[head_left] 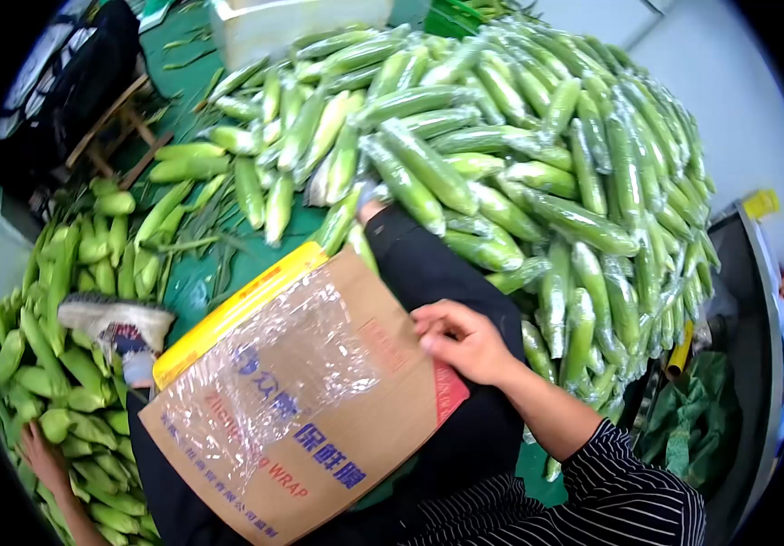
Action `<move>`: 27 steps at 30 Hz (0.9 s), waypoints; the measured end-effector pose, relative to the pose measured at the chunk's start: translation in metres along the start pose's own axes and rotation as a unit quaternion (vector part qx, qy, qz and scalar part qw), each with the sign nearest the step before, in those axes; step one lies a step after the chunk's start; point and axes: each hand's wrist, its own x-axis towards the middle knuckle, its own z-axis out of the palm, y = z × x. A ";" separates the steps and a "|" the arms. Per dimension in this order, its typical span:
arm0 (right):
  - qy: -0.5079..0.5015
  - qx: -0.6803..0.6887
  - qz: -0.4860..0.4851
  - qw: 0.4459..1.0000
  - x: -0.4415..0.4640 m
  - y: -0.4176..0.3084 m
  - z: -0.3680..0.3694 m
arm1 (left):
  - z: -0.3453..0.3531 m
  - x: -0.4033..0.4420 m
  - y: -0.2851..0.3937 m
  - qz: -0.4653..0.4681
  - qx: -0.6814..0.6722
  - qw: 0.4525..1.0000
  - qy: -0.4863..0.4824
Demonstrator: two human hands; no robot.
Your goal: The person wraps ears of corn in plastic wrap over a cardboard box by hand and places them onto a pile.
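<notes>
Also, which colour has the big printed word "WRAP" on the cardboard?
Red; the word "WRAP" shows best in the head view.

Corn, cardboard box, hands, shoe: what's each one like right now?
Right-hand corn pile: wrapped in clear film, heaped up
Left-hand corn pile: unwrapped, green husks on
Cardboard box: tilted on the lap
Loose film: crinkled, on the box
Left hand: among unwrapped corn, fingers partly hidden
Right hand: loosely curled, at the box's edge
Shoe: being worn
</notes>
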 end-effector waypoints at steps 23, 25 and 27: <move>-0.148 -0.405 -0.408 0.805 0.090 -0.046 0.115 | -0.318 -0.081 0.376 0.259 -0.449 0.855 0.019; -0.145 -0.408 -0.441 0.786 0.100 -0.030 0.130 | -0.301 -0.125 0.344 0.059 -0.547 0.818 0.165; -0.111 -0.337 -0.481 0.801 0.110 -0.007 0.126 | -0.302 -0.160 0.318 0.098 -0.438 0.892 0.062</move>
